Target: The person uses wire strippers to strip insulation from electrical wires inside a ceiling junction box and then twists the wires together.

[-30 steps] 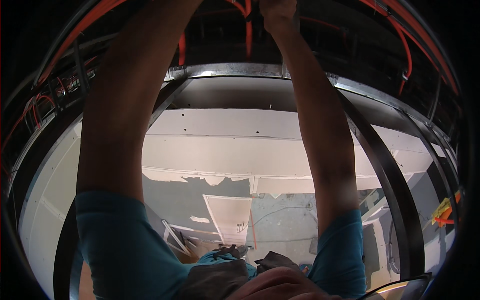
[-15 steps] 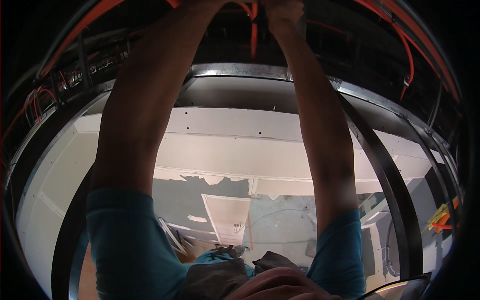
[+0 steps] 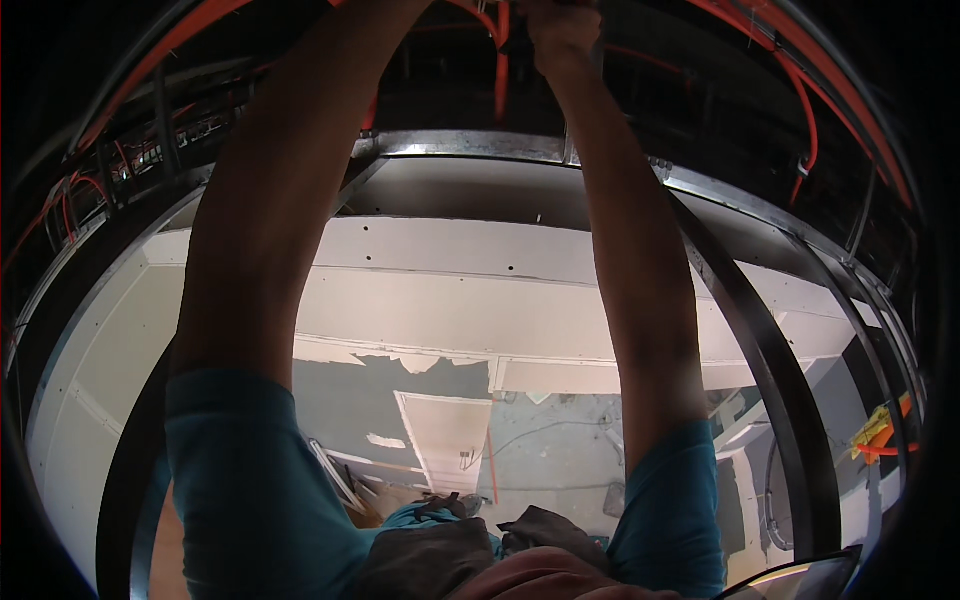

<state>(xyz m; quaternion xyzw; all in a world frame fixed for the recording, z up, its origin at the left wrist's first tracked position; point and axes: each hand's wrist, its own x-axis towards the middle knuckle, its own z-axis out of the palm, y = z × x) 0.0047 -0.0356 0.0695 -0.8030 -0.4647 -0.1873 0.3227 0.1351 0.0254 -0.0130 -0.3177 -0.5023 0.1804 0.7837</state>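
Note:
Both my forearms, in blue short sleeves, are raised to the top edge of the view. My left hand [image 3: 440, 5] is almost wholly cut off there, so its fingers are hidden. My right hand [image 3: 565, 30] is closed at the top centre beside an orange conduit [image 3: 501, 70]; what it grips is too dark and cropped to make out. Below both hands a galvanized metal channel [image 3: 470, 145] runs across the dark ceiling space, with dark metal framing members [image 3: 760, 340] curving down at the sides.
More orange conduits [image 3: 807, 130] hang among hangers on both sides. Beyond the frame lie white plasterboard panels [image 3: 450, 290], a patched grey wall, a pale door [image 3: 443, 440] and a concrete floor [image 3: 540, 460]. A yellow and orange bundle [image 3: 878, 428] hangs at the right.
My left forearm moved right half a second ago and has shifted slightly back left since. My right hand stays closed at the top, shifting only slightly.

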